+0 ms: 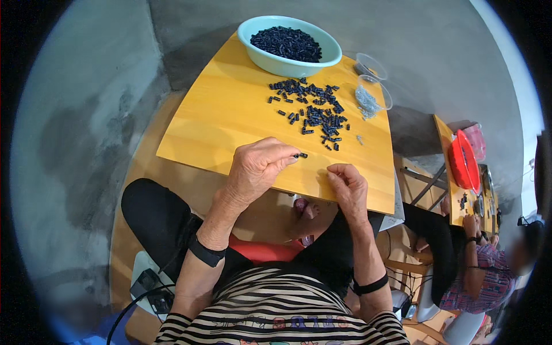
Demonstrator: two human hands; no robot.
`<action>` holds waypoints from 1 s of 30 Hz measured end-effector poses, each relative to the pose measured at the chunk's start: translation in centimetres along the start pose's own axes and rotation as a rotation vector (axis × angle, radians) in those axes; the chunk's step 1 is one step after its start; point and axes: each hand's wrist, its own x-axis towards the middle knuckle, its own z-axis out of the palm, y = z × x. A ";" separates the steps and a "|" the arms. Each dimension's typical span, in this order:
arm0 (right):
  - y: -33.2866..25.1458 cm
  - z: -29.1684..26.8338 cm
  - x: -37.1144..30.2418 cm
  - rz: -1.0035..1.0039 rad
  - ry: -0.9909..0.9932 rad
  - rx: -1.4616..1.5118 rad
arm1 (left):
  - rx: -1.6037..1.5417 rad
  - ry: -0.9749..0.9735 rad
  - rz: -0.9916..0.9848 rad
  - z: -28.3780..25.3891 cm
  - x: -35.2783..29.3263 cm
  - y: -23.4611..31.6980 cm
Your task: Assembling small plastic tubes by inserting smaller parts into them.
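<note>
My left hand is closed in a pinch above the near edge of the yellow table. Between its thumb and forefinger is a small black cylindrical piece, its end poking out to the right. To the right, my right hand is also closed, thumb against fingers, over the table's front edge. Anything in that pinch is too small or too hidden to name. Beyond both hands lies a loose pile of similar black pieces. A few small silvery bits lie right of the pile.
A light-blue basin full of black pieces stands at the table's far end. Beside it are a clear tub of small silvery parts and another clear tub. At right, another person sits at a table with a red basin.
</note>
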 end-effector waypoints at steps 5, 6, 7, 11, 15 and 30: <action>-0.6 0.0 2.5 0.045 0.061 -0.031 | -0.023 0.024 -0.083 0.4 0.8 -1.2; -0.9 0.1 3.2 -0.072 0.101 -0.140 | -0.017 0.023 -0.097 0.6 0.9 -1.3; -1.0 0.2 3.9 -0.190 0.140 -0.248 | -0.010 0.022 -0.111 0.8 0.9 -1.4; -0.9 0.6 5.9 -0.338 0.127 -0.475 | -0.029 -0.010 -0.128 1.3 0.5 -1.3; -0.2 1.6 6.5 -0.398 0.093 -0.671 | 0.047 -0.064 -0.056 1.3 -0.1 -0.9; -6.3 0.8 0.7 0.237 0.032 0.644 | -0.347 -0.068 -0.333 0.2 -0.7 0.4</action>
